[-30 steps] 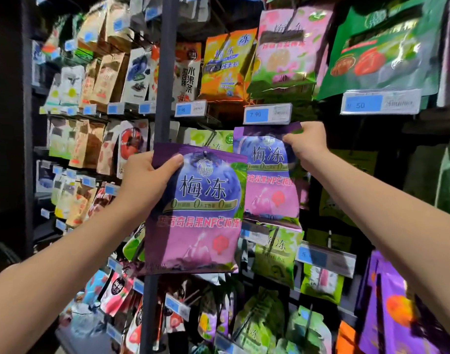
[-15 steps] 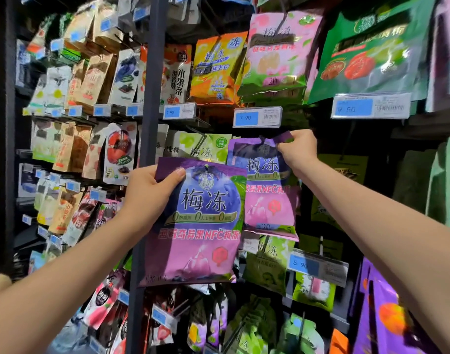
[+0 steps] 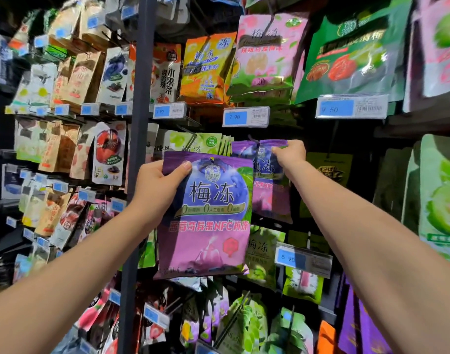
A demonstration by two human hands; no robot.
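Note:
My left hand (image 3: 158, 187) grips a purple snack pouch (image 3: 208, 226) by its top left corner, thumb on the front, and holds it up in front of the shelves. Behind it a second, matching purple pouch (image 3: 268, 190) hangs on a display hook. My right hand (image 3: 289, 152) pinches that hanging pouch at its top right edge, near the hook. The front pouch covers the left part of the hanging one.
Racks of hanging snack bags fill the view: green pouches (image 3: 201, 144) behind, orange (image 3: 206, 70) and pink (image 3: 263, 52) bags above, a green bag (image 3: 351, 54) upper right. Blue price tags (image 3: 245, 116) line the hooks. A dark upright post (image 3: 139, 123) stands left of centre.
My right hand and the hanging pouch's top have dropped slightly from the price tag above. My left hand keeps its pouch steady; the view has shifted a little.

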